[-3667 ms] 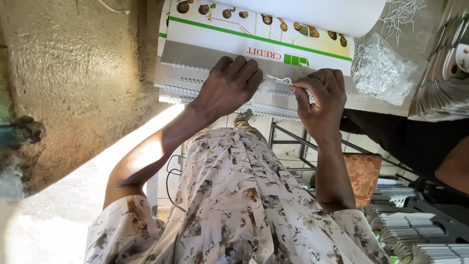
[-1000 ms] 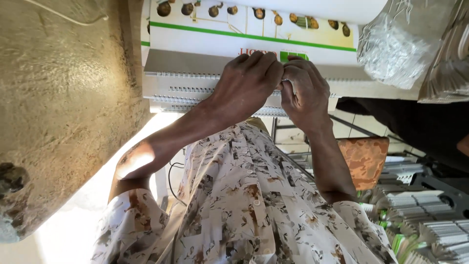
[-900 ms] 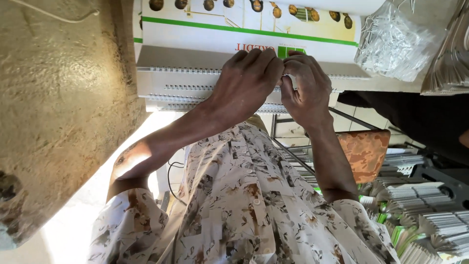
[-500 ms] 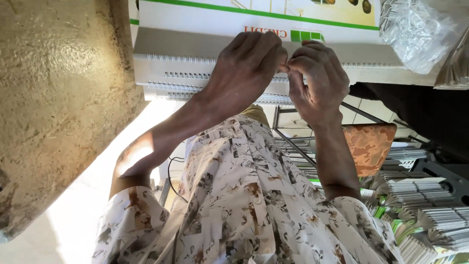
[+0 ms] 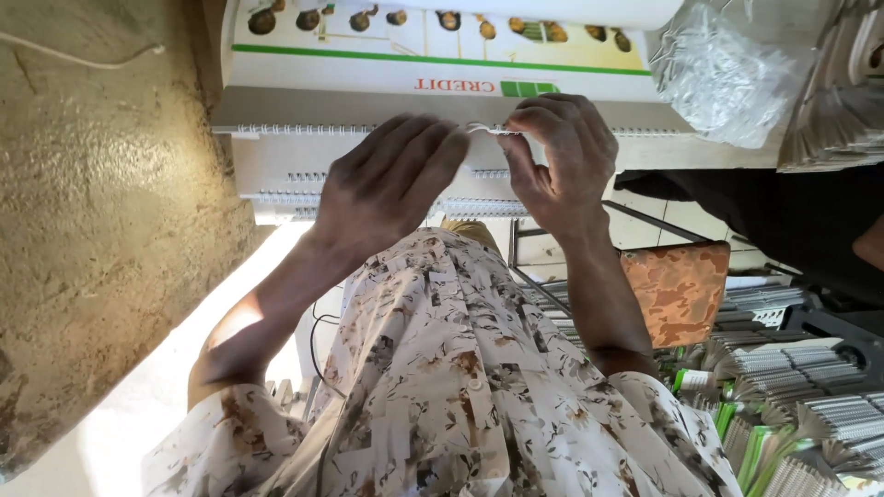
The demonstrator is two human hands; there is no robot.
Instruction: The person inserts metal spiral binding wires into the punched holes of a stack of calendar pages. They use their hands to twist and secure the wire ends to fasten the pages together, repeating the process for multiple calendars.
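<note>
Left hand (image 5: 391,179) lies flat, fingers spread & loosely extended, palm down on a stack of wire-bound calendars (image 5: 295,152) — pressing it steady. Right hand (image 5: 557,166) is curled, thumb & forefinger pinched on a small white wire hanger (image 5: 483,129) at the top calendar's spiral edge. Both forearms reach out from a floral shirt (image 5: 442,396), wrists near each other. Clear plastic bag (image 5: 727,74) sits just beside the stack; more bound stacks (image 5: 792,387) lie lower right.

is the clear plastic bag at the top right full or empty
Full, or nearly: the clear plastic bag bulges, packed with small pale pieces. What the pieces are is too small to tell.
</note>
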